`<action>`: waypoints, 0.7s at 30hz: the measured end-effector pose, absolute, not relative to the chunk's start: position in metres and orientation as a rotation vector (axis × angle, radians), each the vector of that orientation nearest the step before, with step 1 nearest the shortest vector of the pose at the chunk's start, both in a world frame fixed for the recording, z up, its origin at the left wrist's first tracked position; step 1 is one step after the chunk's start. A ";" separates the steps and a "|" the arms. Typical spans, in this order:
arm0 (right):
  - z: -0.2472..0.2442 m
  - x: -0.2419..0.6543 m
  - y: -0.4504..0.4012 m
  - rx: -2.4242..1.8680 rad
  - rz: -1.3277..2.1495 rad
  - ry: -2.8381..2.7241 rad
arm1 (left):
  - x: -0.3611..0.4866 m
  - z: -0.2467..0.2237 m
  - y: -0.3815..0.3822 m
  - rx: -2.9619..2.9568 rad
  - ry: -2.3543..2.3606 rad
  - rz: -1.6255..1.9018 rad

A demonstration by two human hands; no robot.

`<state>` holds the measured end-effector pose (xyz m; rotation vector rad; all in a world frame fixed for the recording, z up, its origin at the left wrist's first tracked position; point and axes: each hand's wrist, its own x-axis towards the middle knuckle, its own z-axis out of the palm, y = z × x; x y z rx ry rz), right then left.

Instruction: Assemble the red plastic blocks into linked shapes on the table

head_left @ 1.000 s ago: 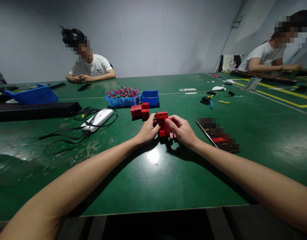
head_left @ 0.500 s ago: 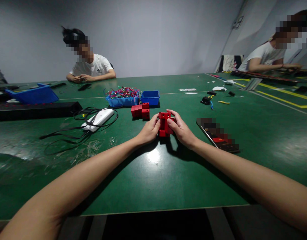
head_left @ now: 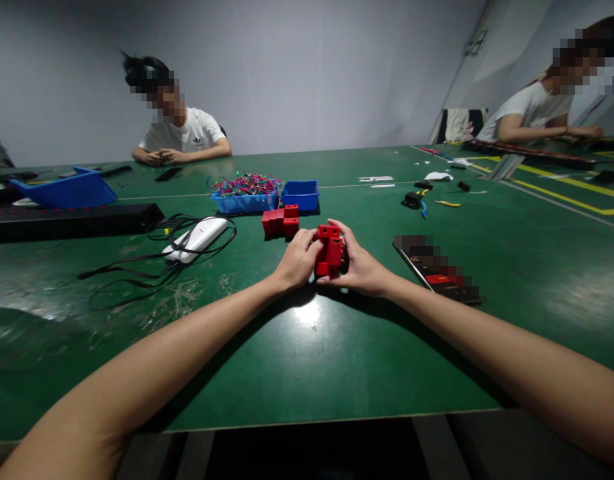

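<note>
Tabletop (head_left: 297, 373), smooth, glossy green, scuffed at left of frame. Near upper centre, blue plastic bin (head_left: 244, 204) heaped with thin, tangled wires (head_left: 247, 183). At centre, left hand (head_left: 295, 260) and right hand (head_left: 364, 269) curled close, together holding a boxy, hard-edged red block (head_left: 331, 252), two round holes (head_left: 334, 231) near its top.

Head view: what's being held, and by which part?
A red block, by its sides: left hand on the left, right hand around the right.
</note>
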<state>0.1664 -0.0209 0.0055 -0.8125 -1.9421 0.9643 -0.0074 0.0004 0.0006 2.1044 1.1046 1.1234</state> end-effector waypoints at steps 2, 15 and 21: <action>0.005 0.165 -0.020 -0.842 0.962 -1.950 | -0.008 0.002 -0.001 2.058 1.164 1.247; 0.006 0.168 -0.022 -0.921 1.003 -1.946 | -0.073 0.006 0.067 1.739 1.875 1.735; 0.006 0.171 -0.021 -0.913 1.012 -1.944 | -0.079 -0.006 0.080 1.731 1.843 1.527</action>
